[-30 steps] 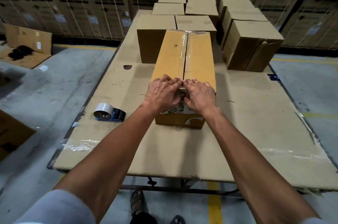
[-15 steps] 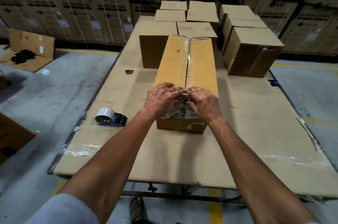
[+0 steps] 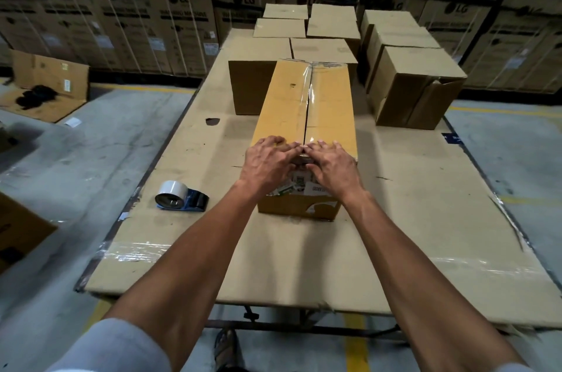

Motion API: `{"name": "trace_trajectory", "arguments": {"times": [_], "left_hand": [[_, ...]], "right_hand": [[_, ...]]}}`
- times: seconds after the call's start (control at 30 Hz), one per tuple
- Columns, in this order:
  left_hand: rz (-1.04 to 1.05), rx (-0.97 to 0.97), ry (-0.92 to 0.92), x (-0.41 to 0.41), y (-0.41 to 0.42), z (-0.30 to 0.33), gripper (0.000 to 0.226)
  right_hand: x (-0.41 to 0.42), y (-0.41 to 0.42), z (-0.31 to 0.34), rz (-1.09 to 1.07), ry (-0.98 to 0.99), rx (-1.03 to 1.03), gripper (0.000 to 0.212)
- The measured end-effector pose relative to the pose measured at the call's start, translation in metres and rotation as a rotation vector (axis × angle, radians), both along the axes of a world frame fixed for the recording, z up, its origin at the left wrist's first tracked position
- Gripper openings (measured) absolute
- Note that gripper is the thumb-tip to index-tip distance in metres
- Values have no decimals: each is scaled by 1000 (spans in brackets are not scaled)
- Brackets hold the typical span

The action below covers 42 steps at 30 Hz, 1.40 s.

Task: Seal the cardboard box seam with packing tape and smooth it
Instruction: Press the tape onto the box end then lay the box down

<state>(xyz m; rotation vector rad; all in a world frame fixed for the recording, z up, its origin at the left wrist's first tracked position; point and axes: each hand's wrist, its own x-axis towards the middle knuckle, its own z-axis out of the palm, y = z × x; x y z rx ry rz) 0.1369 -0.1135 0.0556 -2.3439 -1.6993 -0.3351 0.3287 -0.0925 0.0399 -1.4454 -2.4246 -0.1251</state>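
Note:
A long yellow-brown cardboard box [image 3: 286,107] lies lengthwise on the table, its top seam covered by a strip of clear tape [image 3: 308,98]. My left hand [image 3: 267,159] and my right hand [image 3: 331,162] rest flat, fingers spread, on the near end of the box, fingertips meeting at the seam. They press on the tape where it folds over the near edge. Labels on the near face are partly hidden by my hands. A tape dispenser [image 3: 179,197] with a white roll lies on the table to the left of the box.
The cardboard-covered table [image 3: 425,219] carries several closed brown boxes [image 3: 413,83] behind and to the right of the long box. Stacked cartons fill the back wall. A flattened carton [image 3: 45,83] lies on the floor at left. My foot shows under the table's near edge.
Both hands have slid slightly toward the seam on the near end of the box, fingers flatter. The view has shifted a little; the dispenser has not moved.

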Motion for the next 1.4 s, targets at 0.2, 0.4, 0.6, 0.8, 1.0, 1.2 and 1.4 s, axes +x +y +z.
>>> {"name": "trace_trajectory", "arguments": {"times": [0.2,0.4,0.6,0.8,1.0,1.2,1.4], "left_hand": [[-64,15,-60,-7,6,-13,51],[-84,45,-47,-8,13,-18,56],[-1,-25,27,7,18,-14,70],[-26,17,-62,1,16,-12,58],[-87,76,-117,-7,17,-27,49],[-81,27,-84,-7,27,-25,58],[-18,-28,-27,1,34,-32,68]], "right_hand": [[8,-3,1,-2,268,12,44],[5,2,-1,36,111,2,49],[-5,15,-2,1,-47,-52,61],[0,8,-4,5,147,-1,53],[7,6,-11,34,302,19,46],[3,20,-11,49,78,11,53],[-2,22,-13,11,-11,-1,60]]}}
